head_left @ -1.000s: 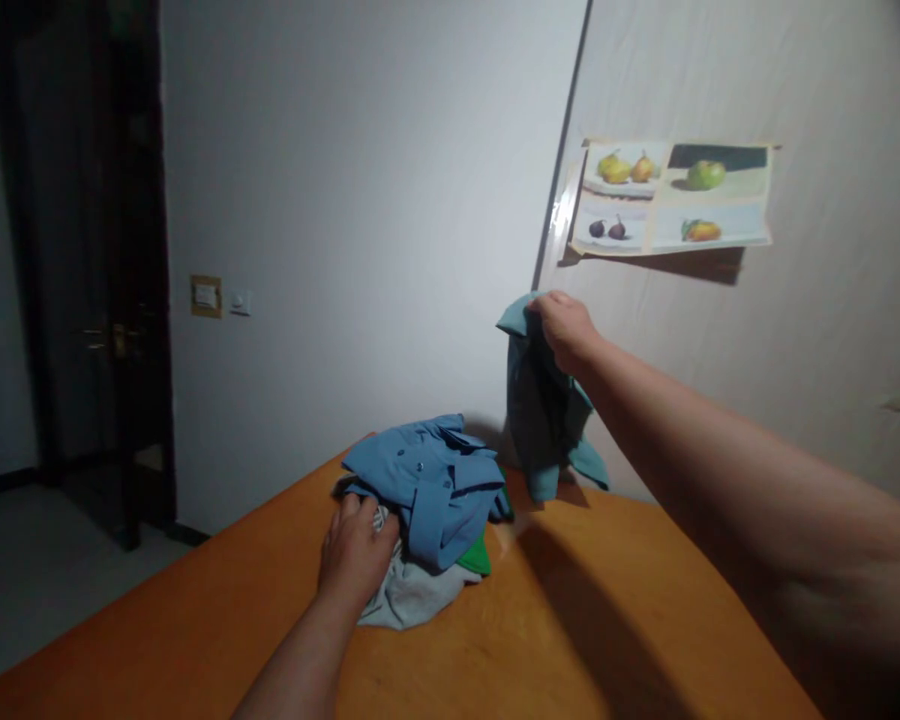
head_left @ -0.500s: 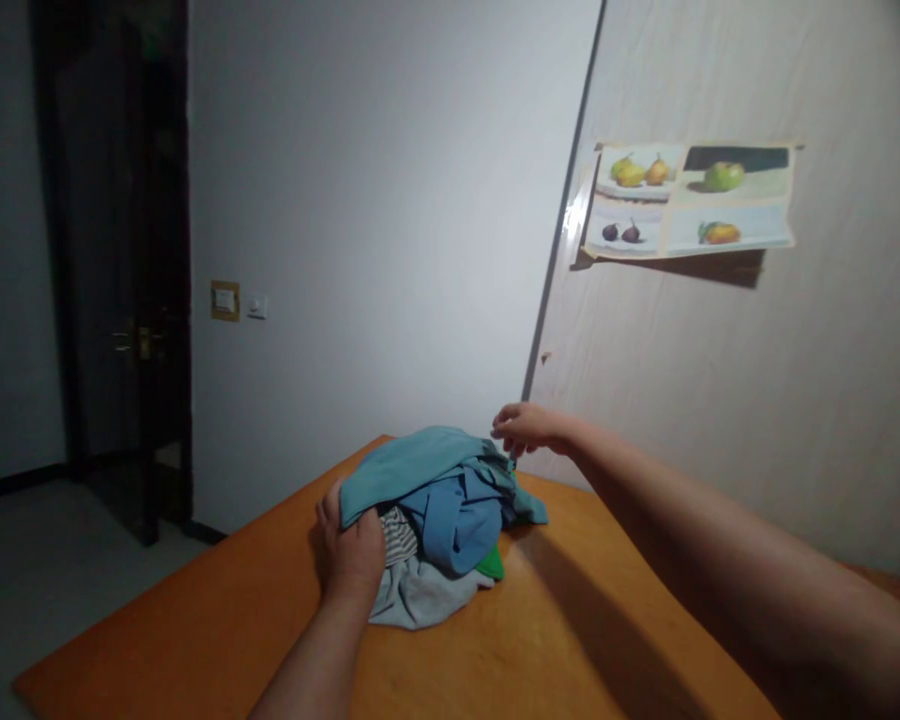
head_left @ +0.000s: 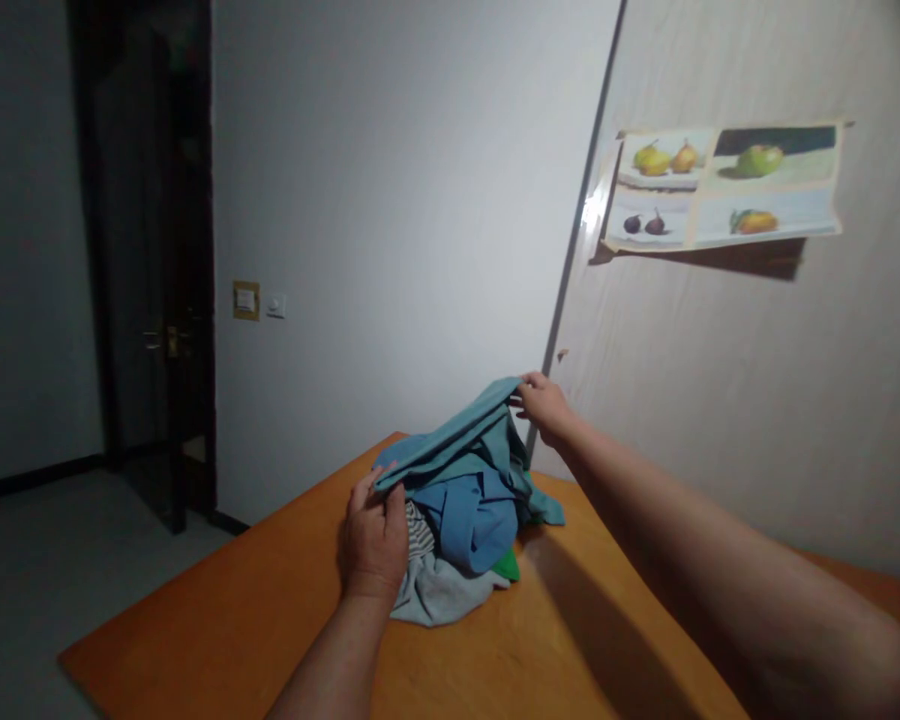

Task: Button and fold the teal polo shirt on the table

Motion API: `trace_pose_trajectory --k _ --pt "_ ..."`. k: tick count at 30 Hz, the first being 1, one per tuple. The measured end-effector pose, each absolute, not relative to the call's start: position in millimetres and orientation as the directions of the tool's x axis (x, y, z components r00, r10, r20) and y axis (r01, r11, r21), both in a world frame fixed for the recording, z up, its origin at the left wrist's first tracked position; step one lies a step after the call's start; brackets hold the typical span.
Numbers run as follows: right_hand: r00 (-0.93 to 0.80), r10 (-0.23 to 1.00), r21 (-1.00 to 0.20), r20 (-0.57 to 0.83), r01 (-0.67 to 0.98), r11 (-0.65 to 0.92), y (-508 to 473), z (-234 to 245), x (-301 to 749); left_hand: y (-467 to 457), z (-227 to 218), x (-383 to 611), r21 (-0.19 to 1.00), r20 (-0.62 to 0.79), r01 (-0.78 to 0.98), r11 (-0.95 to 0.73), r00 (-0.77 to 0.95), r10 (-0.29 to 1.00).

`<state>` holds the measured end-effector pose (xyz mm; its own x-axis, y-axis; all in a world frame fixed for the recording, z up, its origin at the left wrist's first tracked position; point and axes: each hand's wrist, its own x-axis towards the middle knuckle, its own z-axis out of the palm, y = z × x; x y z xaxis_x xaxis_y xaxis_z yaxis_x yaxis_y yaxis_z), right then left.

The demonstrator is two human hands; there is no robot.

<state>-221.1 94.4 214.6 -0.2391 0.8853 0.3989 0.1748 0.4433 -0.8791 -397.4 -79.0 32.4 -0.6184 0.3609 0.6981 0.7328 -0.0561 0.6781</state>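
A heap of clothes lies on the orange-brown table (head_left: 285, 610). On top is a teal garment (head_left: 461, 425), its far right part pulled up into a slope by my right hand (head_left: 544, 405), whose fingers pinch its edge. My left hand (head_left: 375, 535) grips the same garment's near left end between thumb and fingers. Beneath it sit a bunched blue garment (head_left: 472, 525), a black-and-white striped cloth (head_left: 418, 530), a light grey garment (head_left: 442, 595) at the front and a bit of bright green cloth (head_left: 508, 565). The exact kind of each garment cannot be made out.
Behind the table stands a pale wall (head_left: 390, 220) with a switch (head_left: 246, 300) on it. A sheet of fruit pictures (head_left: 727, 190) hangs at the right. A dark doorway (head_left: 142, 270) is at the left. My right arm's shadow falls across the tabletop.
My right hand has closed on the teal garment's far edge and lifted it. My left hand still holds the other end, slightly raised. The view has shifted a little to the left.
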Motion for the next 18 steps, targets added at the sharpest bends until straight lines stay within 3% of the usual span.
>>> trace_pose_trajectory --k 3,4,6,8,12,14,16,18 --pt "-0.284 0.828 -0.868 0.483 -0.03 0.496 85 245 -242 -79 33 -398 0.715 0.64 0.699 0.009 -0.66 0.393" --pt "-0.398 0.766 -0.861 0.505 -0.166 0.482 79 251 -248 -79 34 -398 0.725 0.629 0.688 0.015 -0.671 0.393" --pt "-0.584 0.648 -0.87 0.488 -0.269 0.413 68 258 -255 -79 36 -399 0.744 0.618 0.669 0.007 -0.691 0.375" --pt "-0.64 0.643 -0.898 0.421 -0.195 0.394 62 255 -254 -80 38 -398 0.774 0.6 0.633 -0.002 -0.732 0.325" --pt "-0.5 0.805 -0.829 0.318 0.267 0.492 71 225 -230 -83 44 -396 0.853 0.513 0.522 -0.02 -0.831 0.215" --pt "-0.493 0.833 -0.815 0.253 0.355 0.458 77 199 -214 -82 45 -395 0.849 0.522 0.527 -0.031 -0.83 0.198" --pt "-0.533 0.833 -0.793 0.146 0.441 0.421 77 169 -202 -79 42 -396 0.836 0.532 0.549 0.005 -0.812 0.24" --pt "-0.63 0.765 -0.8 0.129 0.39 0.456 73 136 -198 -73 36 -397 0.849 0.457 0.521 0.089 -0.809 0.37"
